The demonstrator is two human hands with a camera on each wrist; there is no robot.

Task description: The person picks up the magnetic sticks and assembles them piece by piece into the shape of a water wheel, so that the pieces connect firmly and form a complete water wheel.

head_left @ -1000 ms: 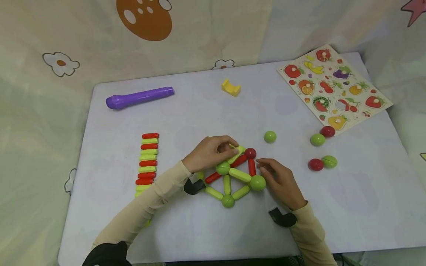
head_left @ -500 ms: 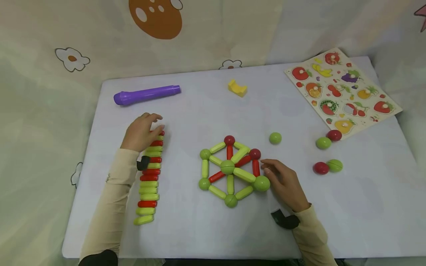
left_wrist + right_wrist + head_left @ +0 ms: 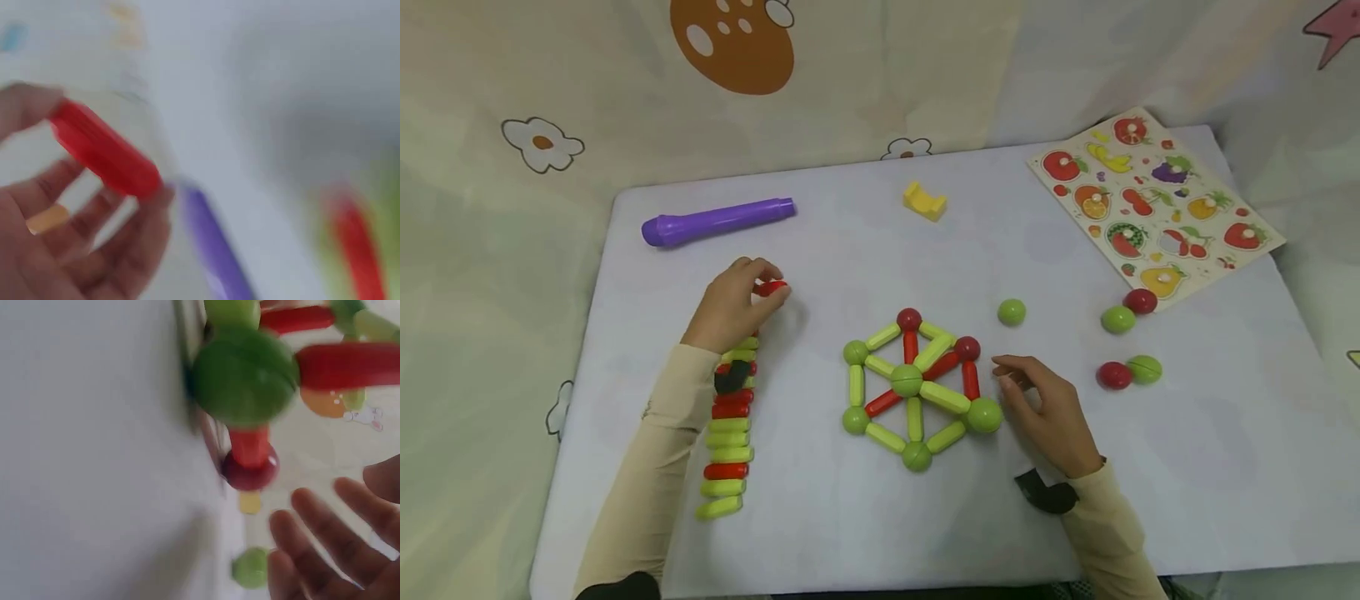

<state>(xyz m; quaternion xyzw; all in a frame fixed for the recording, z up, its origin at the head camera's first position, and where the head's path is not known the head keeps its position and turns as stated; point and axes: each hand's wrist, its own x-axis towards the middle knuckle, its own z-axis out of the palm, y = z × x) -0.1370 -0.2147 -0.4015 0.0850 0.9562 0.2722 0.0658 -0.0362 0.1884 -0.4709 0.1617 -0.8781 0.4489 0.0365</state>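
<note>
While my right grip [image 3: 1048, 412], loosely wide, is just beside the ball-and-rod frame [image 3: 907, 381] mid-way across the desk [image 3: 1225, 467], my left grip [image 3: 730, 306] pinches a red rod [image 3: 107, 151] toward the left edge, short of a purple tube [image 3: 718, 222] near the far left corner.

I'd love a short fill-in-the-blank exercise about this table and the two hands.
The left hand pinches a ____ rod.
The colour of the long stick-shaped toy is ____.
The flat board shows pictures of ____.
The right hand holds ____.

Missing words: red; purple; fruit; nothing.
</note>
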